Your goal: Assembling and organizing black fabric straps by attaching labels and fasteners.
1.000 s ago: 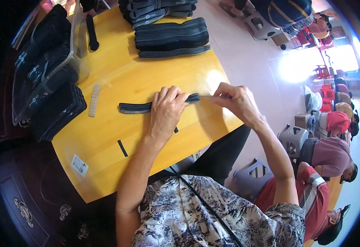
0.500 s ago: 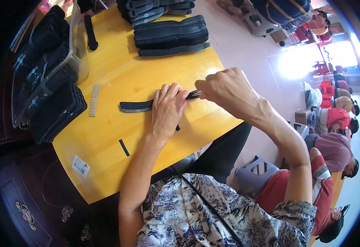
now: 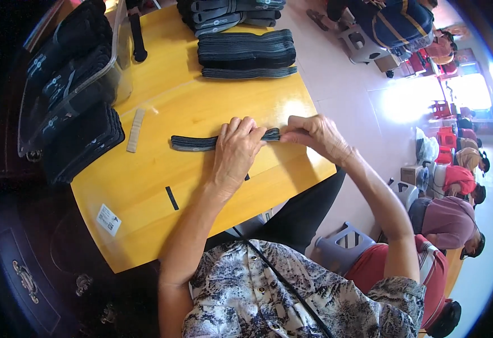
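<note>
A slim stack of black-grey fabric strips [image 3: 193, 143] lies crosswise on the yellow table. My left hand [image 3: 240, 145] is closed over its right half, thumb toward the right end, and holds it against the tabletop. At that right end, the thumb and fingers of my right hand [image 3: 317, 135] are pinched together on the strip ends. Exactly how many layers they grip is hidden by the fingers. Below the stack lies a short black strip [image 3: 171, 198], and the tip of another dark piece [image 3: 247, 177] shows beside my left wrist.
Larger stacks of black strips [image 3: 246, 50] and folded dark straps [image 3: 232, 14] fill the table's far side. At left stand a clear bin [image 3: 123, 79] of black textiles and a black pile [image 3: 91, 143]. A tan strip [image 3: 135, 130] lies nearby. People sit on the right, near a grey stool [image 3: 342, 245].
My right hand has come down and slightly right, and the right end of the strips lies lower. My left hand stays on the stack. The whole view has shifted slightly.
</note>
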